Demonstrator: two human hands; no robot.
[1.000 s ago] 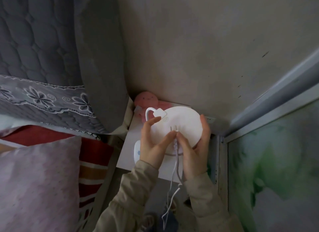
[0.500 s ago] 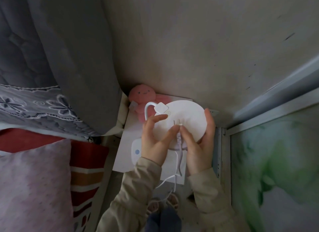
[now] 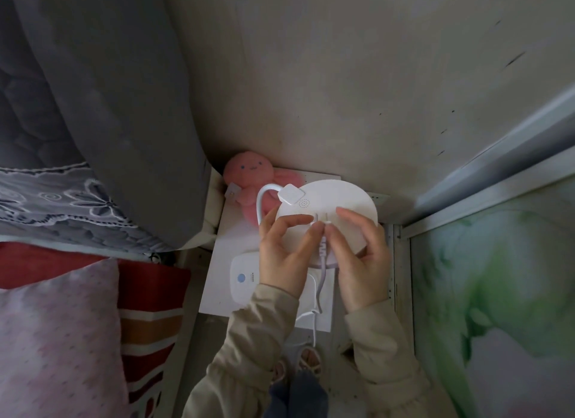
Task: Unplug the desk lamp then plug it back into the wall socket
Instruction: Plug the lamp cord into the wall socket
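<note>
**Plug held between both hands over the lamp head**

The plug (image 3: pixel 322 228) sits between the two hands above the white surface (image 3: pixel 217 280), its two prongs pointing up toward the wall (image 3: pixel 342 91). The left hand (image 3: pixel 284 252) and right hand (image 3: pixel 357 256) each press fingers (image 3: pixel 334 232) against it from either side, clamped on the plug body. Its white cable (image 3: pixel 320 287) drops past the surface's near edge. Behind the plug lies the lamp's round white head (image 3: pixel 339 200), with a curved neck (image 3: pixel 263 196) on its left. Compared with half a second ago, the right fingers have come off the head's right rim and now lie across its face, and the left index finger has lowered toward the plug. A pink plush toy (image 3: pixel 249 175) rests at the surface's far left corner; a white device (image 3: pixel 244 277) lies near its left edge.
</note>
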